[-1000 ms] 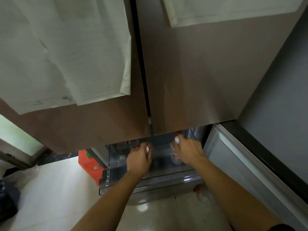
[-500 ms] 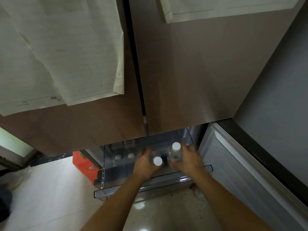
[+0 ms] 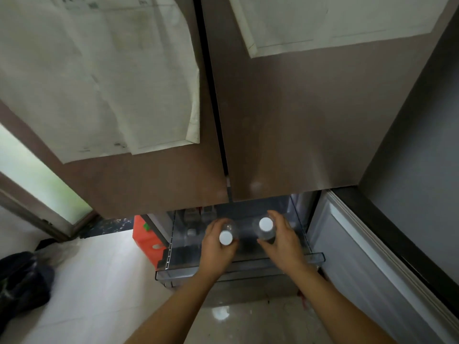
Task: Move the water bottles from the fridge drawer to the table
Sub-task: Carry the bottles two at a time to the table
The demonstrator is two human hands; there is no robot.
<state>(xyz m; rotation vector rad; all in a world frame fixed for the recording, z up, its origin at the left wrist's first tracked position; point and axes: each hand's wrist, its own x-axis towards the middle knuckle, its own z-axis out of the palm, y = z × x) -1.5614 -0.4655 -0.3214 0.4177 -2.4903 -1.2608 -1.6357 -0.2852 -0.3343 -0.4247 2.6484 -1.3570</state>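
Observation:
Below the fridge doors the clear plastic fridge drawer [image 3: 173, 271] stands pulled out. My left hand [image 3: 215, 247] grips a clear water bottle with a white cap [image 3: 225, 237], held upright above the drawer. My right hand [image 3: 282, 240] grips a second clear bottle with a white cap [image 3: 265, 224], also upright, a little to the right and farther in. Both bottle bodies are mostly hidden by my fingers. At least one more white-capped bottle [image 3: 191, 232] stands in the drawer's back left part.
The brown fridge doors [image 3: 285, 132] with taped paper sheets [image 3: 104, 78] hang over the drawer. The opened lower door panel [image 3: 372, 269] stands at the right. An orange box [image 3: 146, 239] sits left of the drawer, a dark bag [image 3: 22, 281] on the pale floor at far left.
Both hands have risen out of the drawer, each with a bottle; the caps now face the camera. The view has tilted, showing more of the drawer front.

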